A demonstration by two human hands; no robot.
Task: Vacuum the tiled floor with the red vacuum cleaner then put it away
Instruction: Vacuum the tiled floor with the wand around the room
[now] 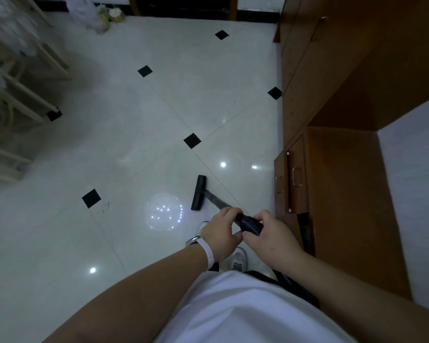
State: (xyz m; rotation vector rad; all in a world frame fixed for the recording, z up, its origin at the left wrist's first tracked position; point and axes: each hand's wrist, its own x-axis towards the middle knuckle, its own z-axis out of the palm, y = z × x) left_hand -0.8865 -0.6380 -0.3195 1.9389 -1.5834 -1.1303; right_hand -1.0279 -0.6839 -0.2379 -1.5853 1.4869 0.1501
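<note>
The vacuum's black floor nozzle [199, 192] rests flat on the white tiled floor [139, 134], just ahead of my feet. A dark wand [214, 199] rises from it to a ribbed black hose [250, 224]. My left hand [221, 237] grips the wand's upper end, and my right hand [273, 240] is closed on the ribbed hose right behind it. The hose continues down past my right side [291, 283]. The red body of the vacuum is out of view.
Brown wooden cabinets and drawers [327, 154] line the right side, close to the nozzle. A pale shelf rack [22, 95] stands at the left. Plastic bags [94, 13] lie by the far wall. Small black inset tiles [192, 140] dot the floor.
</note>
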